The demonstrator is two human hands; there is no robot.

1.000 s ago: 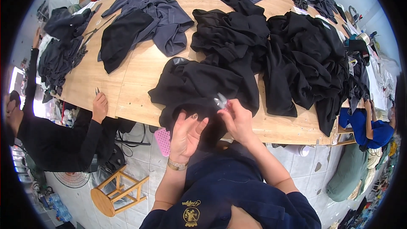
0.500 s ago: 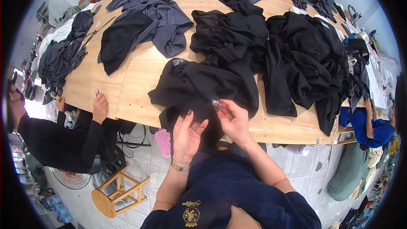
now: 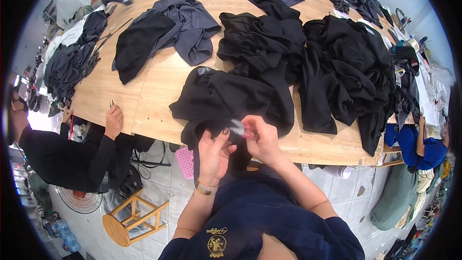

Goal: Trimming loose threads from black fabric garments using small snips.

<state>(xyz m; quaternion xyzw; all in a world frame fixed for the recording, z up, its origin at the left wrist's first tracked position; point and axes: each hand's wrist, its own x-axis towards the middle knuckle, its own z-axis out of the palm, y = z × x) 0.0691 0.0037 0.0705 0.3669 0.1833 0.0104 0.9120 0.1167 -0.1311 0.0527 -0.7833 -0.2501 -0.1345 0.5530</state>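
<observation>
Matt cloth [image 3: 231, 94], smooth wooden table [image 3: 156, 110]

1 small, blurred silvery tool [image 3: 238, 127] is pointing left from the right hand [image 3: 262, 139]; 1 crumpled black garment [image 3: 226, 94] is lying below, sagging over the table's [image 3: 327, 145] near edge.

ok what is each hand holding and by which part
Right hand: a small blurred tool, by its red end. Left hand: cannot tell whether it grips the black cloth.

Head-worn fisheye, looking down, hands [image 3: 214, 158] near
</observation>
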